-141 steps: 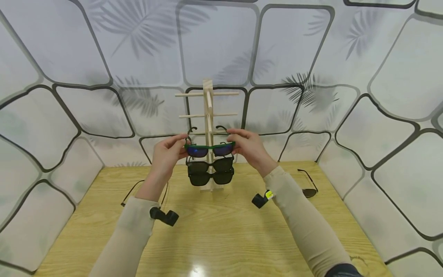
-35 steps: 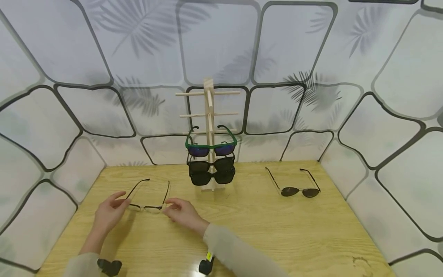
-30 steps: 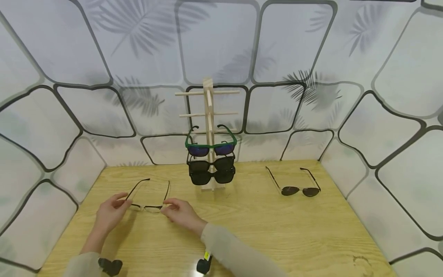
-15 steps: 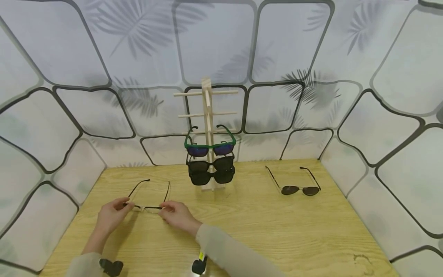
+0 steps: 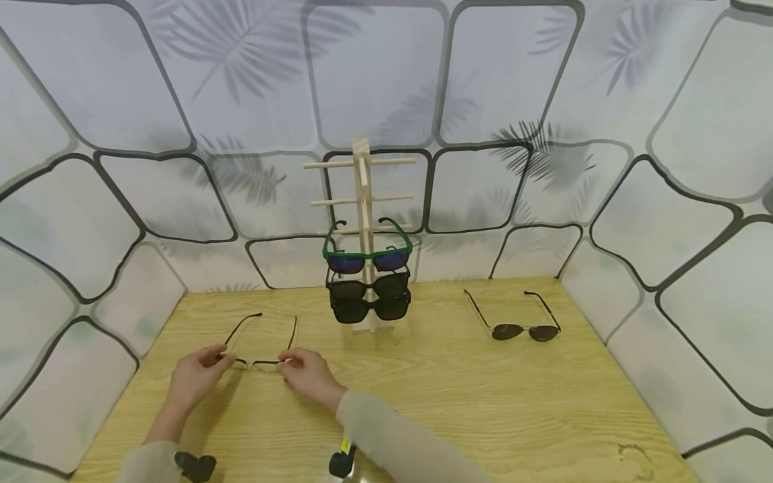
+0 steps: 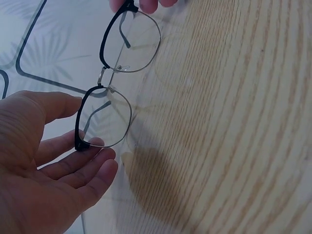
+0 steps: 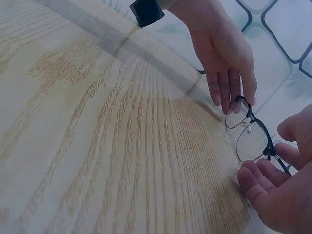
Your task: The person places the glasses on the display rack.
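Note:
A pair of eyeglasses point(image 5: 266, 363) with a black browline and thin metal lower rims lies at the left of the wooden table, temples unfolded toward the back wall. My left hand point(image 5: 196, 377) holds the frame's left end corner between thumb and fingers. At the opposite corner, by the hinge, the fingers of my right hand point(image 5: 311, 379) grip the frame. Close up in the left wrist view, the clear lenses of the eyeglasses point(image 6: 78, 114) stand upright beside my left hand point(image 6: 53, 161). The right wrist view has my right hand point(image 7: 287, 185) around the near hinge.
A wooden display rack point(image 5: 361, 181) stands at the back centre with bare upper pegs. It carries green-framed sunglasses point(image 5: 368, 255) above two black pairs point(image 5: 368, 305). Aviator sunglasses point(image 5: 524, 332) lie unfolded at the right. Patterned cloth walls point(image 5: 386, 74) enclose the table point(image 5: 483, 402).
Both hands have left the green sunglasses on the rack and come down to the eyeglasses at the left. Over the last second their fingers have drawn in onto the frame's corners.

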Tool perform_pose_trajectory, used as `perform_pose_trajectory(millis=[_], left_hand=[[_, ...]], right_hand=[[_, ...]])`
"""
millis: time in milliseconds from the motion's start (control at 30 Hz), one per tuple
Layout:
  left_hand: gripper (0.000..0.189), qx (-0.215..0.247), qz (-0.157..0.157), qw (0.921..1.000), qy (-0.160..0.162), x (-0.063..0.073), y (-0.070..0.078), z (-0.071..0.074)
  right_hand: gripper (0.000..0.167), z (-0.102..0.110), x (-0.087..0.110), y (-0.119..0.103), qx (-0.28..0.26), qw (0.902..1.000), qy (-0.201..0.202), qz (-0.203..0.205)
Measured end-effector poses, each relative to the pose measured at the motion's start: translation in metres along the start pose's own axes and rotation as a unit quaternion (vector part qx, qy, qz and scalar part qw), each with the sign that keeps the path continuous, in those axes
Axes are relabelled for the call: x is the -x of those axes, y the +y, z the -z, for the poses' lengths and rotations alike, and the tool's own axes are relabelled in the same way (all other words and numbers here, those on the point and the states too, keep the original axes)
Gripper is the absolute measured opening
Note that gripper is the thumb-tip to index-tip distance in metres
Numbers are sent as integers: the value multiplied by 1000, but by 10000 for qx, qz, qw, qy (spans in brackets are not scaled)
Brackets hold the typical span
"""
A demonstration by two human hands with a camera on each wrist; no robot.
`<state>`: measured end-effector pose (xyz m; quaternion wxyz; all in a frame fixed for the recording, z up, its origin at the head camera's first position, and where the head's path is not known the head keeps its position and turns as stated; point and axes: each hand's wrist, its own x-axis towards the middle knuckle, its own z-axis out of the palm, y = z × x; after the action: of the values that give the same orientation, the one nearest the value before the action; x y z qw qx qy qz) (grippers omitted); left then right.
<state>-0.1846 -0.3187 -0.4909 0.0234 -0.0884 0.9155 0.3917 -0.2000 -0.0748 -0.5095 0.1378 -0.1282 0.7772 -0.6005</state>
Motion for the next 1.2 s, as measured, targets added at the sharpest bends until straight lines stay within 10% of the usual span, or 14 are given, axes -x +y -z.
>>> perform_pose_trajectory(millis=[400, 933, 1200], left_hand=[[66, 103, 109, 9999, -36, 6, 9, 0], [64, 289, -89, 9968, 739, 28, 48, 22], [60, 1168, -128, 9840, 1339, 44, 70, 31]], right_hand=[[27, 2, -5, 2, 22, 9995, 305, -109], [19, 20, 0, -39, -432, 9941, 645, 761], [23, 34, 8, -66, -757, 9905, 569, 996]])
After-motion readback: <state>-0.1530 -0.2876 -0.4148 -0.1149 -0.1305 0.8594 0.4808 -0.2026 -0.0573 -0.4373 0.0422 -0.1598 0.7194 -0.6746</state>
